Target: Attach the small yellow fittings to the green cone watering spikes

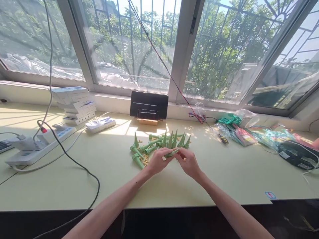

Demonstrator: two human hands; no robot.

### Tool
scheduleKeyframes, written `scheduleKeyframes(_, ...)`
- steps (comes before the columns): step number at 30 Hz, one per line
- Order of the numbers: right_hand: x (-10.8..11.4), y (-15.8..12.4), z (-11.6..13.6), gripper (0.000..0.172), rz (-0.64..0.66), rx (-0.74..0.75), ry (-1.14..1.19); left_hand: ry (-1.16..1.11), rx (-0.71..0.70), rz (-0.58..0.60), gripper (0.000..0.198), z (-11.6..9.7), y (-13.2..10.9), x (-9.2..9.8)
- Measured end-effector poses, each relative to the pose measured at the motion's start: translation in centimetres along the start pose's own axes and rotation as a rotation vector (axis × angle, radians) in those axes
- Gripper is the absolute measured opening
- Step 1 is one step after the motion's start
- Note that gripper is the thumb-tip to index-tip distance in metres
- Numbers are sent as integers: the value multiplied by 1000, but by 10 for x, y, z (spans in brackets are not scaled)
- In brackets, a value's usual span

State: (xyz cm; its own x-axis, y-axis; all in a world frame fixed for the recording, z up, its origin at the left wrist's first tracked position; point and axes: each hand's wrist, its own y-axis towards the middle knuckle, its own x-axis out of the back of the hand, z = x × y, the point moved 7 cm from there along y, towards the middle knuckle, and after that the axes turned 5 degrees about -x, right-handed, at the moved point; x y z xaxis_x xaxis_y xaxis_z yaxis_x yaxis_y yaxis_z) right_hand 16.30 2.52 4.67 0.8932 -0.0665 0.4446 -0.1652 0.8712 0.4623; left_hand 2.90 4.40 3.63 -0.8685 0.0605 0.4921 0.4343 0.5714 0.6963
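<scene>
My left hand (pixel 159 161) is closed around a green plastic watering spike (pixel 171 154), which lies nearly level with its tip to the right. At that tip, the fingers of my right hand (pixel 189 162) are pinched together; they partly hide the spike's end. Just beyond both hands, several green spikes (pixel 174 140) stand upright in a row, points up. More spikes (pixel 137 160) lie on their sides to the left. Small yellow pegs (pixel 146 160) are scattered among them, some tucked behind my left hand.
A tablet (pixel 149 103) leans on a wooden stand (pixel 147 122) at the back of the table (pixel 234 179). White boxes (pixel 74 103), a power strip (pixel 42 149) and a black cable (pixel 96 181) are at left. Plastic bags (pixel 245 136), a yellow-black tool (pixel 223 138) and a dark pouch (pixel 296 154) lie right.
</scene>
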Motion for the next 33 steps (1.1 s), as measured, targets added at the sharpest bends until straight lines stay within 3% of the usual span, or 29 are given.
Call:
scheduleKeyframes(6,13,-13,4,19,-67,24,-28,-62,-15,110,25,-8,0,-9)
scheduleKeyframes(10,49,-13,-3,19,-263,15,-46,-43,8,88,29,-3,-2,-8)
scheduleKeyframes(13,85,-1,-26,21,-455,-36,-131,11,-34,66,29,-1,-4,-7)
scheduleKeyframes(18,118,32,-88,27,-531,-209,-391,70,-114,74,34,-1,-7,-10)
scheduleKeyframes(24,111,64,-129,25,-447,-260,-466,43,-123,89,30,4,-9,-13)
scheduleKeyframes(33,83,82,-138,33,-259,-230,-326,4,-52,100,31,9,-11,-13)
